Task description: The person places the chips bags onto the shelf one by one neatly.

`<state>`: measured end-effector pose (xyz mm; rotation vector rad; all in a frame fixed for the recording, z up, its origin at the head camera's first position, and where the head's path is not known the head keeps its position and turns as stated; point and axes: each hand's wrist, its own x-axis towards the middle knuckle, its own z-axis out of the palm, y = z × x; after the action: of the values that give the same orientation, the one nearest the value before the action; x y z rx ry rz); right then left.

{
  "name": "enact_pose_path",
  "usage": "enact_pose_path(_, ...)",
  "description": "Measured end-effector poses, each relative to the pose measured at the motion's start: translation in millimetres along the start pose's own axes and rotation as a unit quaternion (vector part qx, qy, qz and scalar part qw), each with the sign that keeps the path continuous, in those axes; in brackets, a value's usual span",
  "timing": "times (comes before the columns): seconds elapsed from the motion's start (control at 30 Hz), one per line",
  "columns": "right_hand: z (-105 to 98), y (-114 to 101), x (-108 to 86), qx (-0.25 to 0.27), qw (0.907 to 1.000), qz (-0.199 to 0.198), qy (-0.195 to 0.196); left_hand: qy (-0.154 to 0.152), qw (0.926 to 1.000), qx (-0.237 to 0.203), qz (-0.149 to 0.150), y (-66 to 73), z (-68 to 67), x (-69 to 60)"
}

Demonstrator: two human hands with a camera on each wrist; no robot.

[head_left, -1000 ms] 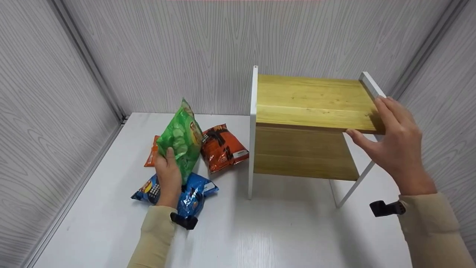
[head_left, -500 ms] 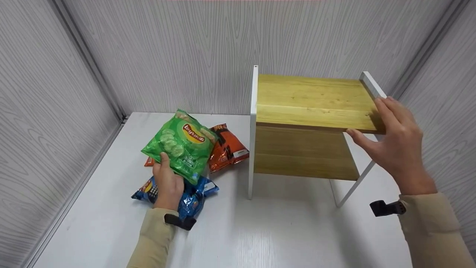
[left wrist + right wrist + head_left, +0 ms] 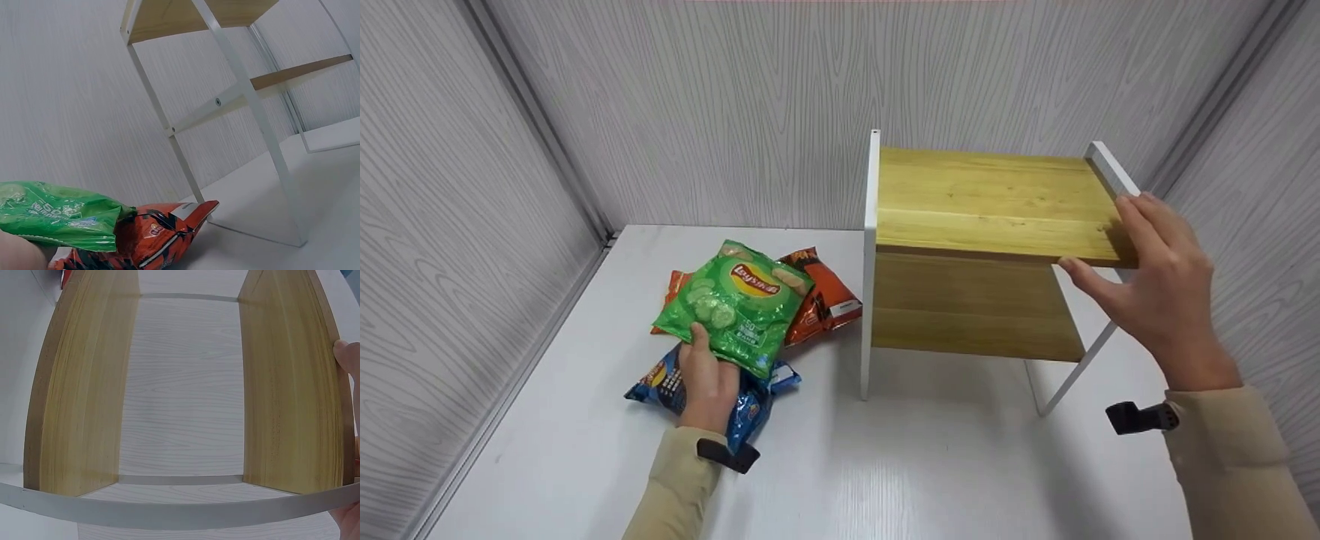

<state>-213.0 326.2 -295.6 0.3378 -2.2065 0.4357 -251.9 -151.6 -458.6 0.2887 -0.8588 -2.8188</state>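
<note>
In the head view my left hand [image 3: 709, 384] pinches the lower left edge of a green chip bag [image 3: 746, 307], thumb on top and fingers beneath. The bag lies face up over two orange bags, and a blue bag [image 3: 660, 386] is below my hand. My right hand [image 3: 1166, 292] grips the front right corner of the shelf unit's yellow wooden top board [image 3: 990, 199]. The left wrist view shows the green bag [image 3: 62, 216] beside a red-orange bag [image 3: 160, 236]. In the right wrist view my thumb [image 3: 347, 357] touches a board's edge.
The shelf unit has a lower board [image 3: 967, 311] and white side frames [image 3: 870, 270]. Right of the green bag lies the red-orange bag [image 3: 832, 292], close to the left frame. A small orange bag [image 3: 675, 283] shows at its left. Grey walls [image 3: 720, 112] stand behind and at both sides.
My left hand has turned the green bag from nearly upright to face up and lowered it towards the other bags. My right hand has stayed on the shelf corner.
</note>
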Motion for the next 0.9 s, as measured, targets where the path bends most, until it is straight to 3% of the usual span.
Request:
enact_pose_path(0.13,0.2,-0.3,0.3,0.0,1.0,-0.001,0.002,0.0,0.9992,0.033,-0.023,-0.5,-6.6,-1.1)
enact_pose_path(0.23,0.3,-0.3,1.1,0.002,1.0,-0.001,0.004,0.004,0.9948,0.087,-0.053,1.9,-9.7,-1.4)
enact_pose_path(0.33,0.3,-0.2,1.7,0.007,1.0,0.001,0.006,0.004,0.987,0.139,-0.08,4.8,-12.9,-1.2)
enact_pose_path(0.43,0.0,-0.3,1.2,0.01,0.9999,0.002,0.009,0.002,0.9738,0.209,-0.091,6.9,-16.3,-2.3)
enact_pose_path(0.6,0.4,0.1,1.3,0.009,0.9999,0.002,0.013,0.01,0.9352,0.343,-0.088,11.7,-21.5,-5.5)
enact_pose_path(0.7,1.1,1.0,1.4,0.008,0.9998,0.001,0.017,0.017,0.9075,0.413,-0.073,15.7,-23.5,-6.8)
enact_pose_path(0.73,1.3,1.2,1.4,0.008,0.9998,0.001,0.019,0.02,0.896,0.439,-0.067,17.1,-24.0,-7.4)
enact_pose_path(0.83,1.6,1.3,0.9,0.006,0.9998,0.002,0.017,0.033,0.8487,0.525,-0.054,21.5,-25.7,-9.8)
enact_pose_path(0.9,1.5,0.9,0.9,0.007,0.9999,0.003,0.014,0.04,0.8297,0.555,-0.048,23.9,-27.0,-11.5)
